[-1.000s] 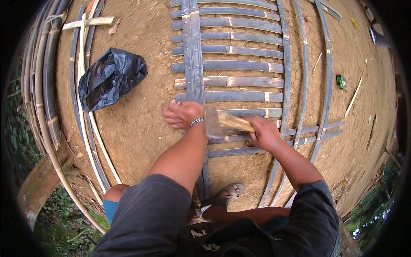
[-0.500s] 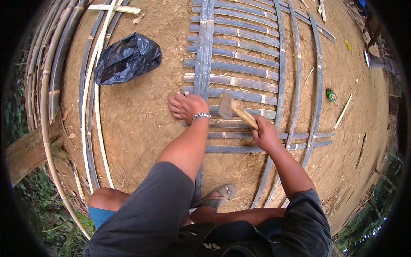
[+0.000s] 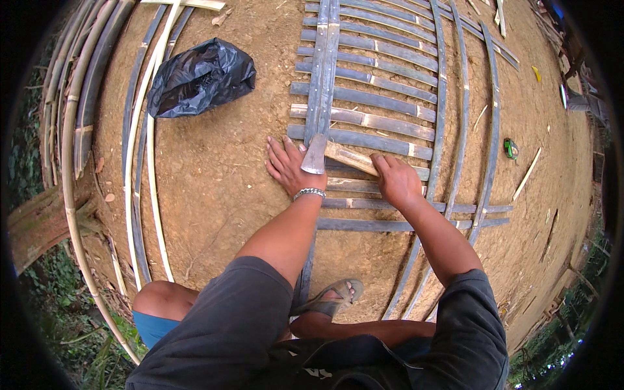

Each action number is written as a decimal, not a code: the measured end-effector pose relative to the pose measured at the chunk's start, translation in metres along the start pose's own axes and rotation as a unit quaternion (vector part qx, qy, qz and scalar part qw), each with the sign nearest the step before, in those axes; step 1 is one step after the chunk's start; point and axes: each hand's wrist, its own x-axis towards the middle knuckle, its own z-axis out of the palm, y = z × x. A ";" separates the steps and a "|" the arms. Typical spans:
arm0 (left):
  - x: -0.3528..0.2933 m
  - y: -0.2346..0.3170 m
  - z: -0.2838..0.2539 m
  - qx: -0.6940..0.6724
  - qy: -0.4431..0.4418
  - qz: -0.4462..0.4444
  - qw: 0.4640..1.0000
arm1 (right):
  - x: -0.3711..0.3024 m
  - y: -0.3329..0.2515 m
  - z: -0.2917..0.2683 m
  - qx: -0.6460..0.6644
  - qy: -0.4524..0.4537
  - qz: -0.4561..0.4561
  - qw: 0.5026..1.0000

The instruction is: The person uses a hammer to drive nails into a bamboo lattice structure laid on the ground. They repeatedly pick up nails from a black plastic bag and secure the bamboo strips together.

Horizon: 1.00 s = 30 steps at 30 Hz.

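Observation:
My right hand (image 3: 398, 180) is wrapped round the wooden handle of a hatchet (image 3: 314, 155). Its metal head lies over the lengthwise bamboo strip (image 3: 320, 84), right beside my left hand (image 3: 286, 167) and partly in front of it. That left hand has its fingers spread and stretched forward, low at the left ends of the slats; whatever lies under the palm is hidden. Dark split-bamboo slats (image 3: 380, 121) run crosswise in a ladder-like row, with nail heads showing along the lengthwise strip.
A black plastic bag (image 3: 201, 78) sits on the dirt to the left, near long pale strips (image 3: 151, 195). Bamboo poles (image 3: 69, 143) line the far left. Right of the slats are more lengthwise strips (image 3: 492, 117), a green tape measure (image 3: 511, 149) and a loose sliver (image 3: 526, 174).
The hatchet head has swung left and come down over the lengthwise strip beside my left hand. My left fingers, bent before, are now spread. The whole view has shifted slightly.

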 end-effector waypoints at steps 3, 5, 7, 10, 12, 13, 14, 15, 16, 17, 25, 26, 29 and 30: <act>0.002 -0.002 0.006 -0.008 0.007 -0.005 1.000 | 0.002 0.000 -0.003 -0.010 -0.009 -0.013 1.000; 0.002 -0.002 0.006 -0.013 0.009 -0.002 1.000 | 0.005 0.000 -0.004 -0.030 -0.027 -0.017 0.999; 0.000 -0.001 0.003 -0.004 0.004 0.005 1.000 | 0.003 0.002 -0.001 -0.018 -0.015 -0.002 1.000; 0.003 0.000 0.004 -0.006 0.002 -0.003 1.000 | 0.003 0.000 -0.001 -0.023 -0.022 -0.006 0.999; 0.003 0.001 0.004 -0.007 -0.003 -0.009 1.000 | 0.004 0.001 -0.001 -0.025 -0.020 -0.007 0.999; 0.004 0.000 0.002 -0.005 -0.007 -0.009 1.000 | 0.005 0.002 0.000 -0.020 -0.011 -0.003 1.000; 0.004 0.000 0.001 -0.003 -0.011 -0.008 1.000 | 0.006 0.004 0.001 -0.017 0.000 0.001 1.000; 0.003 0.001 0.002 -0.003 -0.007 -0.006 1.000 | 0.006 0.005 0.003 -0.017 -0.002 -0.004 1.000; 0.003 0.001 0.003 -0.002 -0.004 -0.004 1.000 | 0.005 0.006 0.005 -0.018 -0.003 -0.010 1.000; 0.002 0.001 0.004 -0.001 -0.001 -0.003 1.000 | 0.005 0.006 0.005 -0.018 -0.004 -0.016 1.000; 0.002 0.001 0.003 -0.002 0.001 -0.007 1.000 | 0.008 0.006 0.002 -0.021 0.003 0.003 1.000; 0.003 0.001 0.002 0.001 -0.002 -0.008 1.000 | 0.010 0.007 0.001 -0.025 0.014 0.013 0.999; 0.003 0.002 0.005 0.002 0.001 -0.009 1.000 | 0.003 0.006 0.006 -0.003 0.010 -0.013 1.000; 0.003 0.002 0.004 0.002 0.002 -0.009 1.000 | 0.004 0.006 0.007 -0.005 0.014 -0.021 1.000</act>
